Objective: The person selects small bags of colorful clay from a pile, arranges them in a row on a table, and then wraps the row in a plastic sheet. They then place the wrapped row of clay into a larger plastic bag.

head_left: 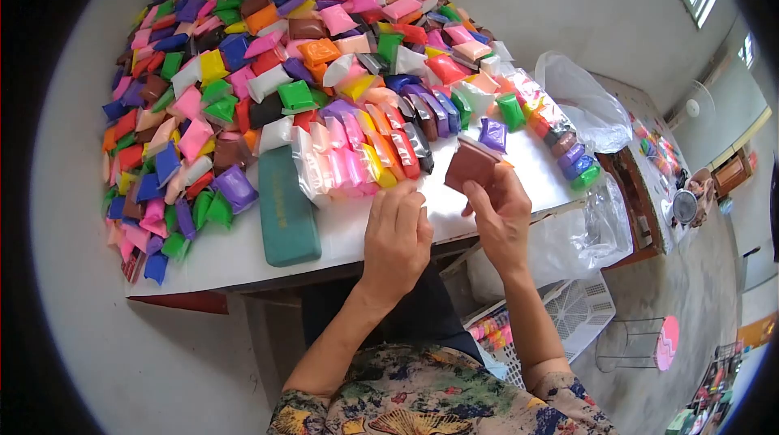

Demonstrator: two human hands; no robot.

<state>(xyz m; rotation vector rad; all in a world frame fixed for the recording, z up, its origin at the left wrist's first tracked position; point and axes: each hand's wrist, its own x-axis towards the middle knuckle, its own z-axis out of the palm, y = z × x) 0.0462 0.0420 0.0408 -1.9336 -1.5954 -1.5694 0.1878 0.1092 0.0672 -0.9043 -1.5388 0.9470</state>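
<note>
My right hand (505, 220) holds a brown packet (471, 164) between thumb and fingers, raised over the front of the white table. My left hand (395, 240) is closed, its fingers curled by the near ends of a lined-up row of packets; whatever may be in them is hidden. That row runs from pink packets (345, 165) through yellow, orange and red packets (404, 151) to black, with purple and blue packets (430, 110) behind. A clear wrapper covers its left end. Just beyond the brown packet lies a purple packet (493, 135).
A large heap of coloured packets (268, 37) covers the table's back and left. A green case (288, 220) lies left of the row. At right are a bagged stack of packets (560, 143) and clear plastic bags (580, 102). Below stand a white basket (580, 305) and pink-topped stool (667, 343).
</note>
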